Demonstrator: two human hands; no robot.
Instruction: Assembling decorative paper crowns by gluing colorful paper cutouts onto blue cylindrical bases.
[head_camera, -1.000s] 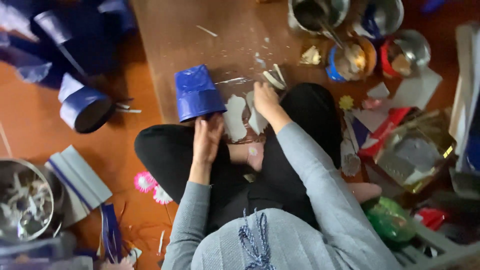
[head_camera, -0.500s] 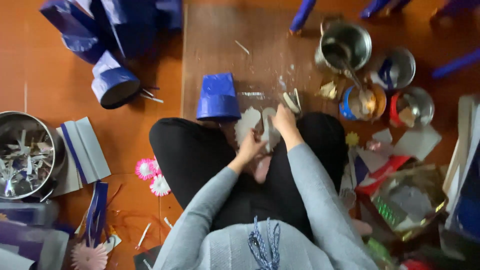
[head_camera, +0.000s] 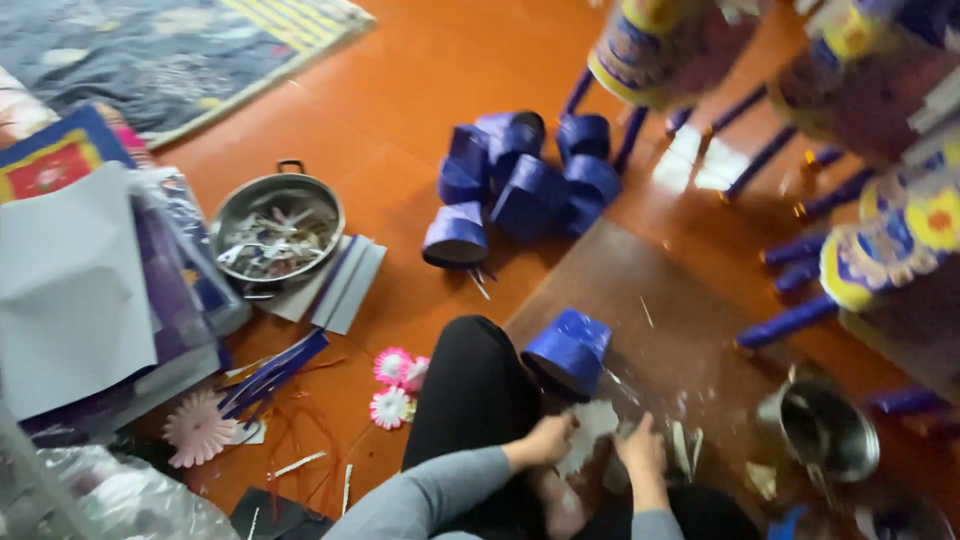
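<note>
White paper piece (head_camera: 592, 428), one, pinched between the left hand (head_camera: 548, 440) and right hand (head_camera: 640, 452), both closed on it, low over the lap at the near edge of a brown board (head_camera: 640, 300). Blue paper cylinder (head_camera: 568, 350), one, on the board just beside the left knee. Further blue cylinders (head_camera: 525, 180), about eight, heaped on the orange floor (head_camera: 400, 90) beyond. Metal pans: two, one (head_camera: 276, 232) left with scraps, one (head_camera: 825, 430) right. Pink paper flowers (head_camera: 398, 385), three, near the knee. Open floor lies between the heap and the rug (head_camera: 150, 50).
</note>
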